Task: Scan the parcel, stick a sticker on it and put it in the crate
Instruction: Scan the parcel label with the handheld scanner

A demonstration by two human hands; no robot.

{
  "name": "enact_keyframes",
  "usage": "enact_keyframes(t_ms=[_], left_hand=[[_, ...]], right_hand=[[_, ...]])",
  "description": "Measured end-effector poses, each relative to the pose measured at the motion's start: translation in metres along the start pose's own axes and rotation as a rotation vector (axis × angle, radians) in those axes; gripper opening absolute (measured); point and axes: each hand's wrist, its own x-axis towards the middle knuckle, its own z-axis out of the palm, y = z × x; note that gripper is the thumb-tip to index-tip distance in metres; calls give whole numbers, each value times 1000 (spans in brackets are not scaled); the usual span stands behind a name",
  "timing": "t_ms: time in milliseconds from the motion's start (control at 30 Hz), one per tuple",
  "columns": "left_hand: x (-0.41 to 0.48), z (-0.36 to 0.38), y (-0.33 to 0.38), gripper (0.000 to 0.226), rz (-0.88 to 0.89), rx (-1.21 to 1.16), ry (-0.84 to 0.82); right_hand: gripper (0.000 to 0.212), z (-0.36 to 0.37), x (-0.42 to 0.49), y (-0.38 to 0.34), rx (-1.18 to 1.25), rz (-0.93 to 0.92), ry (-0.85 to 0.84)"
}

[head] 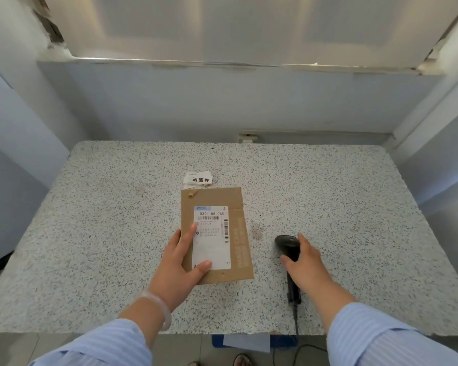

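A flat brown cardboard parcel (230,202) with a white shipping label lies in the middle of the speckled table (103,220). My left hand (180,265) grips the parcel's near left corner, thumb on the label. A black barcode scanner (286,243) lies on the table to the parcel's right, its cable running off the front edge. My right hand (304,262) is curled around the scanner's handle. A small stack of white stickers (200,179) with black characters lies just beyond the parcel's far edge.
A wall and a window ledge (222,64) close off the far side of the table. A blue crate (241,342) holding a flat pale item shows on the floor below the table's front edge. My feet are beside it.
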Motion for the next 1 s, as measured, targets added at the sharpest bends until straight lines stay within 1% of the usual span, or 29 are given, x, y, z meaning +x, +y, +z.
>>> enact_keyframes(t_ms=[100,200,300,400,633,733,900,1000], left_hand=[[0,3,-10,81,-11,9,12],[0,3,-15,81,-14,27,14],[0,4,-18,81,-8,36,10],[-2,4,-18,80,6,48,20],[-3,2,-17,81,7,57,26],[-3,-3,-13,82,4,48,40],[-4,-13,0,82,37,22,47],[-6,-18,13,82,55,15,57]], right_hand=[[76,8,11,3,20,38,24],[73,14,14,10,30,36,-4],[79,18,14,16,49,29,-7],[82,20,14,21,146,44,27],[59,17,10,21,247,16,103],[55,12,-5,6,309,-57,136],[52,-2,-51,-34,394,-267,212],[52,-9,-87,-57,421,-361,207]])
